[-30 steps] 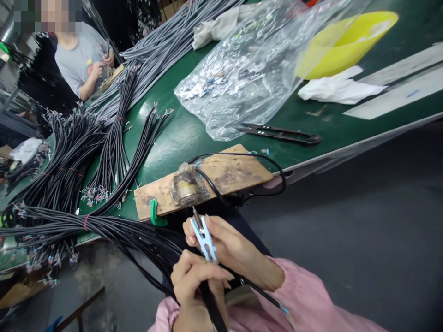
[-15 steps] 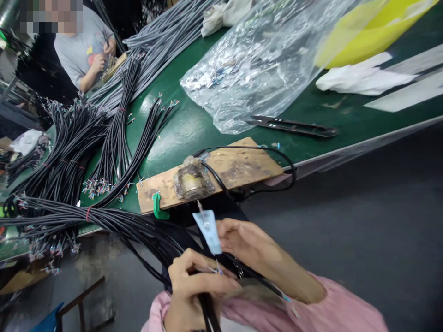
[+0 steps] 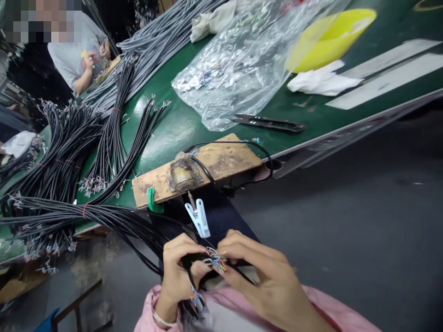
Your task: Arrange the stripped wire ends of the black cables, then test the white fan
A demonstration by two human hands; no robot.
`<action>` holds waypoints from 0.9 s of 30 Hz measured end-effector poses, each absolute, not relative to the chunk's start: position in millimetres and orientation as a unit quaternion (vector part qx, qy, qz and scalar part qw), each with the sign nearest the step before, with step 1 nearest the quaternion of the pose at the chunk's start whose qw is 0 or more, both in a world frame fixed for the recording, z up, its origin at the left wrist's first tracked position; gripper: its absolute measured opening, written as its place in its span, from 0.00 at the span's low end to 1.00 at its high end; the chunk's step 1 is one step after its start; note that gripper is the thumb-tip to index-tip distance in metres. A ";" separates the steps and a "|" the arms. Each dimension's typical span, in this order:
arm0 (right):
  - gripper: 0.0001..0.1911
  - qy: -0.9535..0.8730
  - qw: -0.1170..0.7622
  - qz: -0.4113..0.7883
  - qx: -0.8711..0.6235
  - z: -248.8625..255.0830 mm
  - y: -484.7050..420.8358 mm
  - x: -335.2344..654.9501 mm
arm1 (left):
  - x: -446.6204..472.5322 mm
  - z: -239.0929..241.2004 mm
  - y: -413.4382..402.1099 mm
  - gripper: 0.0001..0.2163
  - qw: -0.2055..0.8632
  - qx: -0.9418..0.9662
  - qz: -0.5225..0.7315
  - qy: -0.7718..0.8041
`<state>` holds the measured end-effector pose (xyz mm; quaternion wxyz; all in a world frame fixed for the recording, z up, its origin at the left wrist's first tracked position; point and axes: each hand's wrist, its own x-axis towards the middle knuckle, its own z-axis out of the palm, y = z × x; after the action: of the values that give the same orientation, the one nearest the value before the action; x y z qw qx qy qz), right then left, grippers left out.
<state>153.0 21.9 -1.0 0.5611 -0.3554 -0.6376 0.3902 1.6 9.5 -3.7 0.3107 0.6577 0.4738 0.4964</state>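
Note:
My left hand (image 3: 182, 265) is closed around black cables, whose stripped ends lie between my hands. From there a tuft of thin coloured wires (image 3: 218, 262) fans out. My right hand (image 3: 265, 269) pinches at those wires with its thumb and fingers, close to the left fingertips. Just beyond my hands, a light-blue clothes peg (image 3: 200, 219) hangs on a metal tip that sticks out of a glue-covered block (image 3: 184, 175). That block sits on a wooden board (image 3: 228, 161) at the table edge. More coloured wire ends show below my left hand.
Bundles of black cables (image 3: 65, 147) cover the green table's left side, and one bundle (image 3: 117, 216) reaches my lap. Thread snips (image 3: 270, 123), a clear plastic bag (image 3: 235, 78), a yellow scoop (image 3: 311, 46) and a green clamp (image 3: 152, 200) lie beyond. A co-worker (image 3: 74, 60) sits far left.
My right hand has moved from beside the peg down to the wire ends at my left hand. The peg has turned, and the coloured wires now show between my fingers. The view has shifted slightly.

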 end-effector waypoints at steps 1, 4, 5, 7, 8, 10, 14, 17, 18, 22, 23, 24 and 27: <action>0.07 -0.634 0.566 0.382 -0.362 -0.7 21.5 153.3 | 3.1 -4.7 7.8 0.15 0.302 0.643 0.512 0.483; 0.05 -0.624 0.578 0.374 -0.368 0.0 20.2 154.9 | 6.8 -7.4 3.3 0.15 0.294 0.596 0.550 0.506; 0.04 -0.620 0.581 0.379 -0.366 0.2 20.1 155.3 | 7.4 -7.6 2.2 0.16 0.290 0.590 0.554 0.511; 0.05 -0.614 0.583 0.396 -0.356 0.5 20.4 156.0 | 7.3 -6.2 0.5 0.13 0.275 0.607 0.541 0.513; 0.06 -0.611 0.583 0.403 -0.353 0.8 20.6 156.3 | 6.8 -4.7 -0.3 0.11 0.267 0.625 0.526 0.512; 0.08 -0.609 0.579 0.414 -0.350 1.1 21.0 157.1 | 5.3 -1.4 -2.2 0.06 0.254 0.666 0.493 0.500; 0.09 -0.616 0.552 0.453 -0.332 -1.5 22.6 160.2 | 2.8 2.3 -9.3 0.03 0.246 0.703 0.459 0.485; 0.08 -0.602 0.537 0.515 -0.291 -6.1 25.8 162.2 | 1.4 2.6 -13.7 0.08 0.260 0.691 0.448 0.503; 0.08 -0.596 0.537 0.527 -0.281 -7.3 27.1 162.4 | 0.8 2.8 -14.3 0.10 0.268 0.688 0.444 0.508; 0.08 -0.613 0.560 0.498 -0.251 -8.5 31.0 160.1 | -1.0 4.8 -13.3 0.15 0.288 0.685 0.425 0.518; 0.09 -0.619 0.565 0.487 -0.246 -8.0 31.2 159.1 | -1.0 5.2 -13.1 0.16 0.290 0.684 0.422 0.520; 0.10 -0.623 0.569 0.477 -0.245 -7.5 31.0 158.2 | -0.9 5.2 -13.0 0.16 0.294 0.683 0.419 0.521; 0.13 -0.626 0.564 0.463 -0.273 -6.5 29.2 156.0 | 0.6 3.0 -14.1 0.14 0.291 0.678 0.418 0.529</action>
<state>156.0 29.2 -6.5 0.5644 -0.2728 -0.6263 0.4635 0.6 -14.1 3.0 0.2914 0.6781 0.5294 0.4183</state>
